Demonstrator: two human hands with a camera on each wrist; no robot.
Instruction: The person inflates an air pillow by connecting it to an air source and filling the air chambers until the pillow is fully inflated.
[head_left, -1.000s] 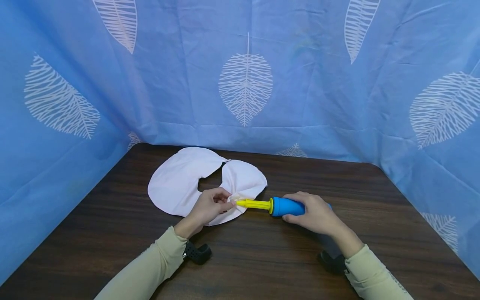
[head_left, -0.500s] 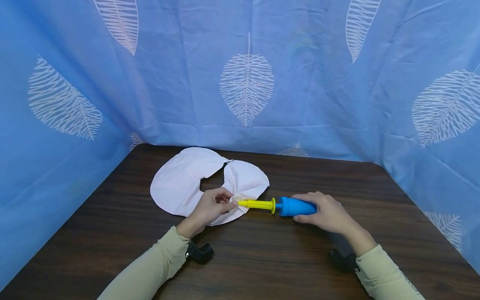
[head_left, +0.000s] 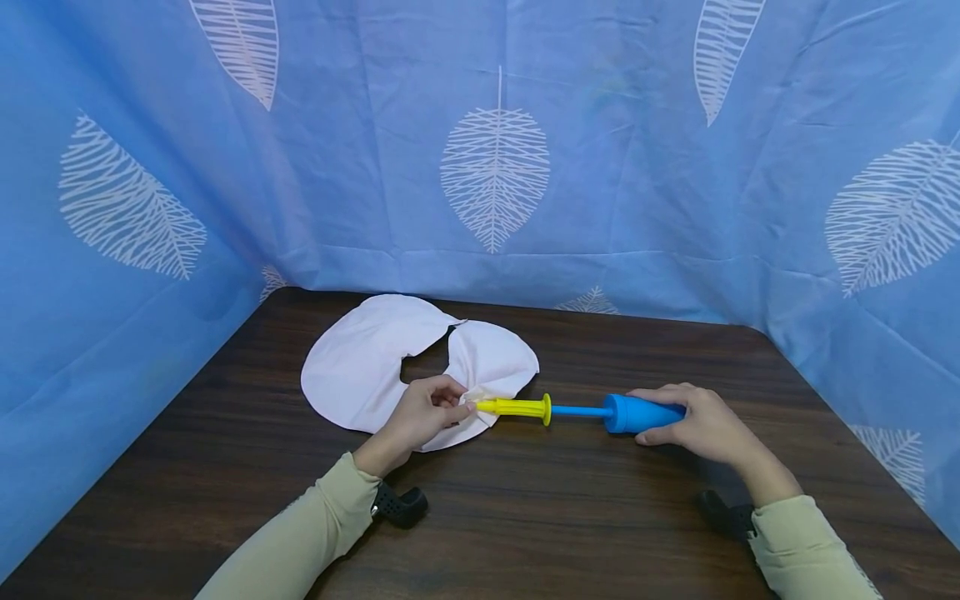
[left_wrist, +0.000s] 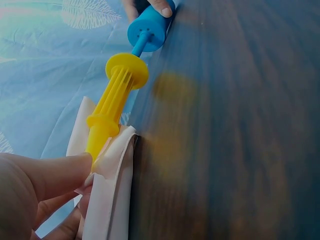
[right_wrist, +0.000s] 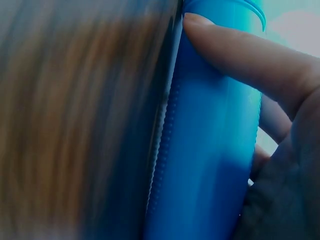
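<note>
A hand air pump lies across the middle of the table, its yellow nozzle end (head_left: 517,407) toward the left and its blue barrel (head_left: 643,413) toward the right, with a thin blue rod (head_left: 581,411) showing between them. My right hand (head_left: 697,423) grips the barrel, thumb along its near side in the right wrist view. My left hand (head_left: 420,417) pinches the nozzle tip together with the valve of a flat, pale pink inflatable ring (head_left: 352,367). In the left wrist view the nozzle (left_wrist: 112,100) points down into the thumb and fingers (left_wrist: 55,177), which cover its tip.
The dark wood-grain table (head_left: 525,517) has rounded far corners. Blue curtains (head_left: 600,167) with white leaf prints hang around its back and sides. Black straps (head_left: 401,507) sit at both wrists, below light green sleeves.
My right hand has slid to the right with the blue barrel, away from the yellow part, exposing the blue rod. The left hand keeps its pinch at the valve.
</note>
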